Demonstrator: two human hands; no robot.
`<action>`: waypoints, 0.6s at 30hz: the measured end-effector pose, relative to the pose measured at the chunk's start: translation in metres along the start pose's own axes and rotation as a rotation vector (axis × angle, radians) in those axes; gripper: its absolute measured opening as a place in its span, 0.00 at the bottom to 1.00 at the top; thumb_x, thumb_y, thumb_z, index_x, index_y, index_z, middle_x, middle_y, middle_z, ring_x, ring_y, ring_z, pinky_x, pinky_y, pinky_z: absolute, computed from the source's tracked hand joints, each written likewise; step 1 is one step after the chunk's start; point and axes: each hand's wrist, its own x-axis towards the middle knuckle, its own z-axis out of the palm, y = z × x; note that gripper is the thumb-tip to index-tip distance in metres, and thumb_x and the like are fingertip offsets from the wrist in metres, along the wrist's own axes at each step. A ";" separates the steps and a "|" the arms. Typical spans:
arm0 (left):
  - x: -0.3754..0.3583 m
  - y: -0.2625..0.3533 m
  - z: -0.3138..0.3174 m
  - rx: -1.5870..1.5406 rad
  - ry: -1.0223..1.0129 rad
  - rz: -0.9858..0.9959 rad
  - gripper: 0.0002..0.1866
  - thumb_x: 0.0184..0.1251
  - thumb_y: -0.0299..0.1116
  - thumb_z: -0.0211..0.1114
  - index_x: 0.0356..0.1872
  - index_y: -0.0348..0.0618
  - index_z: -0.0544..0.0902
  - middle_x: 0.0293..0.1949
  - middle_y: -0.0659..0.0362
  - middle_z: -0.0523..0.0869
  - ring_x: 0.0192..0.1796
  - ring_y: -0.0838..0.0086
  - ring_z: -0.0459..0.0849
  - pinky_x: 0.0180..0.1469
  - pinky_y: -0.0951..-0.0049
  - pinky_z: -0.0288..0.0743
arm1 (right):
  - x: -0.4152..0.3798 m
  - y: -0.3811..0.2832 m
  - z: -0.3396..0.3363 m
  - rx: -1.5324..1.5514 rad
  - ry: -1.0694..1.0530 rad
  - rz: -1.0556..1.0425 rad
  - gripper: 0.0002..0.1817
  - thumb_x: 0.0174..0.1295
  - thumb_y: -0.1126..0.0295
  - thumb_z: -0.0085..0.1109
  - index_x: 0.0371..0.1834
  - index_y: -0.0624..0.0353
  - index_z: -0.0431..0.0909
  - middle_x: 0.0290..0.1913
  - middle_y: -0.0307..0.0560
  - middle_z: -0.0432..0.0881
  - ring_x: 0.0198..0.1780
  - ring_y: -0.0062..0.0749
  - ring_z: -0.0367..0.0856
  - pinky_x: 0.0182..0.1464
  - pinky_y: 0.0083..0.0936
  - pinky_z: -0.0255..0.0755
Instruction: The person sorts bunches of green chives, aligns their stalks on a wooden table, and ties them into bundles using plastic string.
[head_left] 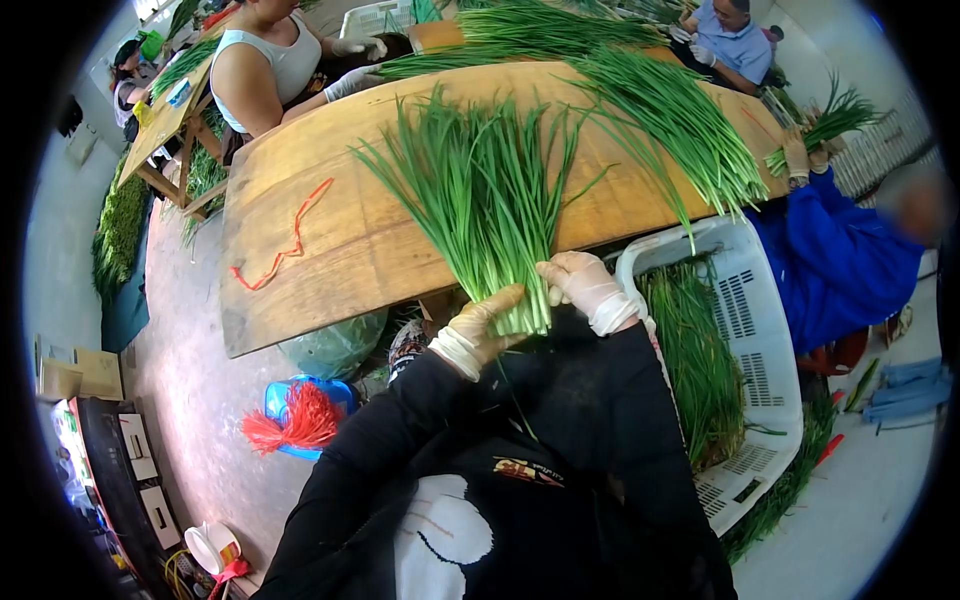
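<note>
A thick bunch of garlic chives (485, 215) lies fanned over the wooden table's near edge, pale stem ends toward me and green leaves pointing away. My left hand (482, 325), in a whitish glove, is wrapped round the stem ends from the left. At the right side of the same stems, my gloved right hand (585, 285) has its fingers curled against the bunch. Its fingertips pinch at the outermost stalks; exactly how many they hold is hidden. On the table to the left lies an orange-red tie strip (290, 245).
A white crate (775, 350) of chives stands close to my right arm. More chives (680, 130) lie across the wooden table (340, 225). Red strips (300, 415) rest on a blue container (275, 397) at lower left. Several co-workers sit around, one in blue (835, 260) at right.
</note>
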 end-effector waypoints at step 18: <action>0.006 -0.011 -0.002 -0.076 -0.319 0.048 0.22 0.61 0.35 0.56 0.53 0.35 0.67 0.47 0.47 0.76 0.45 0.65 0.78 0.47 0.67 0.75 | -0.004 0.015 0.003 0.629 -0.182 0.075 0.13 0.60 0.60 0.51 0.29 0.59 0.73 0.20 0.36 0.76 0.20 0.15 0.72 0.22 0.12 0.58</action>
